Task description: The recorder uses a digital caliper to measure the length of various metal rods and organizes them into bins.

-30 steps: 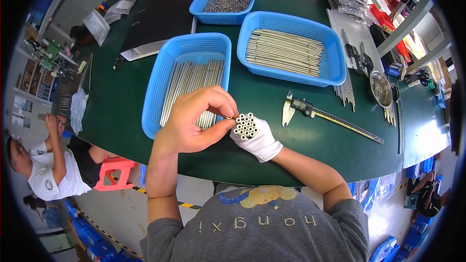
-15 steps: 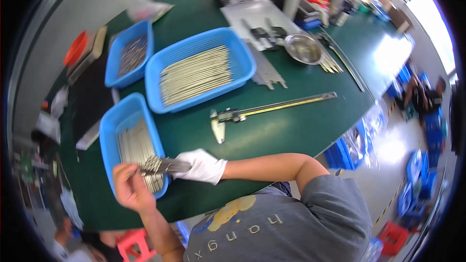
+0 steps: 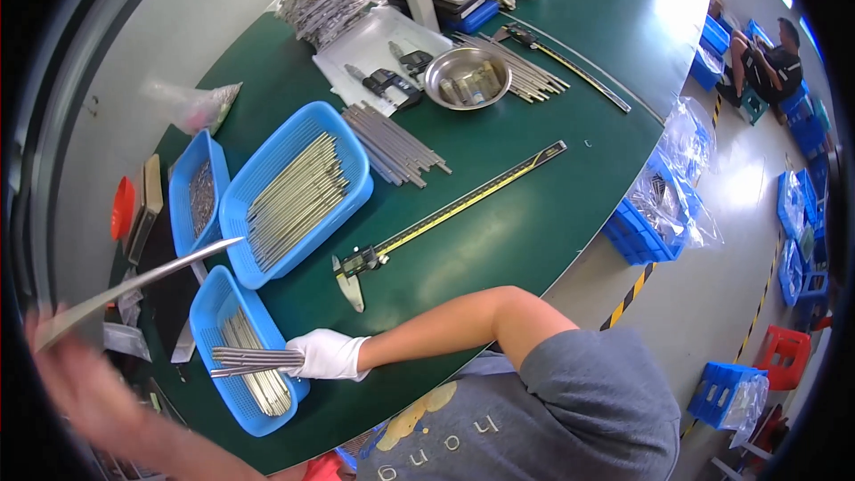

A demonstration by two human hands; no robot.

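My right hand [image 3: 331, 354], in a white glove, grips a small bundle of dark metal rods [image 3: 249, 359] over the near blue basket [image 3: 207, 307]. Paler metal rods [image 3: 265, 383] lie side by side in that basket. At the far left my bare left hand [image 3: 82, 383] is raised and smeared by motion. From its fingers a single metal rod [image 3: 147, 278] slants up to the right, its tip before the larger blue basket [image 3: 356, 191]. That basket holds many long metal rods [image 3: 298, 196].
A digital caliper [image 3: 445, 214] lies mid-table, with loose grey rods [image 3: 392, 144] beyond. A steel bowl [image 3: 468, 80] stands near micrometers [image 3: 387, 85] and a second caliper [image 3: 570, 67]. Another blue basket [image 3: 183, 187] holds small metal parts. A person [image 3: 770, 67] sits far right.
My left hand has moved away from the bundle, out to the left, with one rod raised. My right hand still holds the bundle over the near basket. The whole view has turned.
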